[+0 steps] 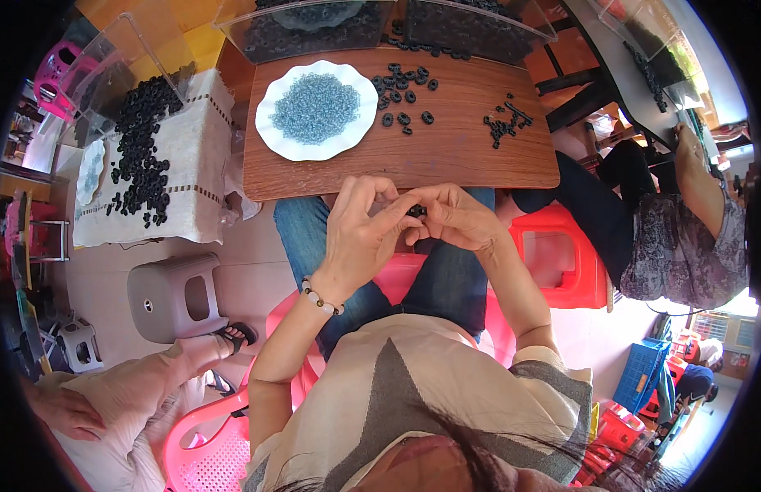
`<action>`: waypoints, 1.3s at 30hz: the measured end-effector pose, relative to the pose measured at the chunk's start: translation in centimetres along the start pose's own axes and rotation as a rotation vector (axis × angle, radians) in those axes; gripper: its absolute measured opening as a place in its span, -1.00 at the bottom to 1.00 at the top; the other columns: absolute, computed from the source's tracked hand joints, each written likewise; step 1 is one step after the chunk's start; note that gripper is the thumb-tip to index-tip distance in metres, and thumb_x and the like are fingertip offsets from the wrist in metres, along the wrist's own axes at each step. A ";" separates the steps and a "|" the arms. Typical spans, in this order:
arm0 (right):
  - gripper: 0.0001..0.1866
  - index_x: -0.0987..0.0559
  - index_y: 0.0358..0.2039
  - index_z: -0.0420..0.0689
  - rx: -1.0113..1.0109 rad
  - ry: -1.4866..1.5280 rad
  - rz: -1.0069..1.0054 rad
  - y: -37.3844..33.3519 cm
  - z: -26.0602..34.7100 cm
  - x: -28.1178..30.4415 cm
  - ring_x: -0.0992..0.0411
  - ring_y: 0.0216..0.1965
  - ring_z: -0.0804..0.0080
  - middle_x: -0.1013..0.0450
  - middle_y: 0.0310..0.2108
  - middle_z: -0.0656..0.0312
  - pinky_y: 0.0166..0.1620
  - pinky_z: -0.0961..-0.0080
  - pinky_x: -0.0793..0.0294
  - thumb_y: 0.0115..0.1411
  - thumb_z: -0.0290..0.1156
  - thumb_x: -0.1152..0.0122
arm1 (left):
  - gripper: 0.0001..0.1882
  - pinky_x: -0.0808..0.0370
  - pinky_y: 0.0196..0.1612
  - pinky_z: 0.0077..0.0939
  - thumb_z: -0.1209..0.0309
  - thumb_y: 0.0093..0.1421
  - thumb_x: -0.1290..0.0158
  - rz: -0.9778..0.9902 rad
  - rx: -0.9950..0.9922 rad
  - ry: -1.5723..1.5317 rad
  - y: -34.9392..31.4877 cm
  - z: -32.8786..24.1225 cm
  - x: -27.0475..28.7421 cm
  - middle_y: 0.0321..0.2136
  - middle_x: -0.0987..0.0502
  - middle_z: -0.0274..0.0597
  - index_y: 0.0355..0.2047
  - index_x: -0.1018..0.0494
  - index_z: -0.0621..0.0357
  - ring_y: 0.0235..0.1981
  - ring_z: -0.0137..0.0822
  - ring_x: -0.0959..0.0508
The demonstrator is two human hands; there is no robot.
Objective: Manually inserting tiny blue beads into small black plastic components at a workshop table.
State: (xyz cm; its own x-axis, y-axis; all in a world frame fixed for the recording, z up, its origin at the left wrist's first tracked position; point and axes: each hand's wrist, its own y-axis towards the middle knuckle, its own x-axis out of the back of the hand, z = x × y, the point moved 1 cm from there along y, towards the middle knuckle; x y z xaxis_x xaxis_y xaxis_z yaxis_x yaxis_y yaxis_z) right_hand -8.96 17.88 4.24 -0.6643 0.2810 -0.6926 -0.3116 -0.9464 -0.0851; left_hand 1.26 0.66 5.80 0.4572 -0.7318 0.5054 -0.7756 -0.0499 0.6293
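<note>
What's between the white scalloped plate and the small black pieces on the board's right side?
Head view: loose black ring-like pieces beside the white plate, then bare brown board up to the small black pieces.

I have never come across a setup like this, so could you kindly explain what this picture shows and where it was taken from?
There is no robot here: you are looking at a person's own bare left hand and right hand. The single picture comes from a wide fisheye camera worn on the head, looking down, so straight edges bend toward the rim.

On the brown table stands a white wavy-edged plate of tiny blue-grey beads. To its right lie black ring-shaped pieces, and farther right some smaller black bits.

Just off the table's near edge, both hands pinch a small black piece, partly hidden by the fingers.
</note>
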 end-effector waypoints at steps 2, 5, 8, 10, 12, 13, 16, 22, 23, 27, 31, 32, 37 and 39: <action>-0.48 -0.55 0.12 -0.28 -0.011 0.020 0.015 0.0 -0.5 0.5 -0.53 -0.09 0.50 -0.56 -0.07 0.23 -0.01 0.41 -0.61 0.32 -0.14 -0.29 | -0.57 -0.44 -0.28 -0.31 0.54 -0.06 -0.32 0.006 -0.016 0.017 -0.1 -0.1 0.1 -0.26 -0.44 -0.22 -0.10 -0.64 0.09 -0.29 -0.18 -0.45; -0.52 -0.60 0.07 -0.28 -0.002 0.024 0.018 -0.1 -0.8 1.1 -0.53 -0.11 0.49 -0.58 -0.11 0.22 0.03 0.40 -0.60 0.30 -0.16 -0.32 | -0.59 -0.43 -0.26 -0.30 0.52 -0.06 -0.32 0.021 -0.044 0.030 0.1 -0.6 0.1 -0.25 -0.45 -0.21 -0.12 -0.63 0.14 -0.27 -0.17 -0.47; -0.53 -0.62 0.03 -0.27 0.001 0.051 0.036 0.0 -0.7 0.9 -0.52 -0.13 0.50 -0.59 -0.14 0.23 0.05 0.38 -0.57 0.27 -0.16 -0.36 | -0.57 -0.43 -0.28 -0.31 0.57 -0.10 -0.31 0.027 -0.055 0.021 0.4 -1.0 0.2 -0.26 -0.44 -0.20 -0.13 -0.63 0.17 -0.29 -0.16 -0.47; -0.52 -0.62 0.02 -0.28 -0.003 0.065 0.026 0.1 -0.8 1.0 -0.51 -0.15 0.50 -0.59 -0.14 0.22 0.05 0.38 -0.55 0.26 -0.16 -0.36 | -0.54 -0.44 -0.30 -0.33 0.63 -0.14 -0.30 0.023 -0.053 0.019 0.4 -0.9 0.2 -0.28 -0.44 -0.20 -0.13 -0.64 0.16 -0.31 -0.16 -0.46; -0.53 -0.63 0.02 -0.28 -0.010 0.054 0.000 -0.1 -0.8 1.2 -0.51 -0.16 0.49 -0.59 -0.15 0.22 0.05 0.38 -0.55 0.27 -0.16 -0.36 | -0.60 -0.42 -0.23 -0.28 0.51 -0.08 -0.31 0.041 -0.082 0.025 0.4 -0.7 0.0 -0.24 -0.45 -0.20 -0.15 -0.60 0.23 -0.26 -0.16 -0.49; -0.53 -0.63 0.01 -0.28 -0.018 0.043 -0.023 -0.1 -0.8 1.2 -0.51 -0.16 0.49 -0.59 -0.16 0.22 0.05 0.39 -0.54 0.27 -0.15 -0.36 | -0.60 -0.42 -0.23 -0.28 0.51 -0.08 -0.31 0.042 -0.082 0.024 0.3 -0.5 -0.2 -0.24 -0.45 -0.20 -0.15 -0.60 0.23 -0.26 -0.16 -0.49; -0.54 -0.64 -0.01 -0.29 -0.030 0.060 -0.044 0.2 -1.5 1.8 -0.52 -0.16 0.48 -0.59 -0.17 0.21 0.05 0.39 -0.55 0.28 -0.15 -0.34 | -0.60 -0.45 -0.23 -0.27 0.53 -0.08 -0.31 0.058 -0.119 0.015 0.3 -0.2 -0.7 -0.24 -0.45 -0.18 -0.16 -0.60 0.24 -0.26 -0.14 -0.49; -0.38 -0.57 0.03 -0.32 0.010 0.076 -0.248 0.5 -1.6 1.4 -0.57 -0.13 0.41 -0.60 -0.15 0.16 -0.11 0.47 -0.58 0.25 0.03 -0.34 | -0.62 -0.48 -0.26 -0.24 0.55 -0.06 -0.31 0.035 0.069 -0.027 0.4 1.6 -1.4 -0.26 -0.44 -0.14 -0.15 -0.61 0.21 -0.26 -0.10 -0.48; -0.38 -0.57 0.03 -0.32 0.011 0.075 -0.245 0.5 -1.0 1.2 -0.57 -0.13 0.41 -0.60 -0.15 0.16 -0.11 0.47 -0.58 0.25 0.03 -0.34 | -0.63 -0.47 -0.26 -0.25 0.51 -0.05 -0.33 0.021 0.071 -0.013 0.4 1.8 -1.4 -0.28 -0.43 -0.15 -0.16 -0.62 0.19 -0.27 -0.11 -0.48; -0.53 -0.58 0.00 -0.23 0.043 -0.274 -0.379 0.5 1.3 1.3 -0.53 -0.24 0.59 -0.58 -0.23 0.27 -0.20 0.64 -0.55 0.32 -0.07 -0.31 | -0.66 -0.44 -0.28 -0.30 0.37 -0.03 -0.37 0.014 0.129 0.036 1.2 1.9 -1.1 -0.34 -0.42 -0.21 -0.20 -0.65 0.13 -0.30 -0.17 -0.46; -0.74 -0.60 -0.18 -0.17 0.188 -0.602 -0.469 1.2 2.0 0.9 -0.47 -0.30 0.72 -0.56 -0.30 0.36 -0.27 0.73 -0.46 0.26 -0.29 -0.42 | -0.66 -0.42 -0.28 -0.32 0.29 -0.02 -0.37 -0.006 0.108 0.101 1.6 2.2 -1.6 -0.36 -0.41 -0.26 -0.22 -0.66 0.11 -0.33 -0.20 -0.45; -0.74 -0.60 -0.18 -0.17 0.191 -0.604 -0.470 1.4 2.2 0.8 -0.47 -0.30 0.72 -0.56 -0.30 0.36 -0.27 0.73 -0.46 0.26 -0.29 -0.42 | -0.66 -0.42 -0.28 -0.32 0.29 -0.01 -0.37 0.011 0.131 0.106 1.7 2.3 -1.7 -0.36 -0.43 -0.26 -0.22 -0.66 0.11 -0.33 -0.19 -0.46; -0.83 -0.62 -0.29 -0.17 0.362 -0.978 -0.503 3.2 5.7 2.2 -0.46 -0.38 0.72 -0.53 -0.37 0.41 -0.32 0.72 -0.45 0.24 -0.37 -0.42 | -0.72 -0.44 -0.28 -0.29 0.31 0.07 -0.35 -0.060 0.174 0.054 1.9 3.2 -2.3 -0.37 -0.50 -0.22 -0.21 -0.66 0.13 -0.35 -0.16 -0.52; -0.79 -0.65 -0.33 -0.15 0.543 -1.312 -0.601 5.1 10.7 2.0 -0.43 -0.39 0.74 -0.53 -0.37 0.43 -0.32 0.72 -0.40 0.24 -0.28 -0.43 | -0.80 -0.46 -0.30 -0.27 0.37 0.16 -0.30 -0.073 0.284 -0.018 0.9 4.2 -2.2 -0.40 -0.55 -0.17 -0.23 -0.66 0.18 -0.37 -0.12 -0.55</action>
State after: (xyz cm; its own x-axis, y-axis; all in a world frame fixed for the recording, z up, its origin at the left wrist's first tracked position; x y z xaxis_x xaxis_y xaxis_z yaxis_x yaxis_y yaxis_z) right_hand -19.17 15.29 10.04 -0.3745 0.8003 0.4682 -0.7517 -0.5577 0.3520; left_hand -2.30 -0.65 2.78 0.5103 -0.7311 0.4528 -0.8330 -0.2893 0.4716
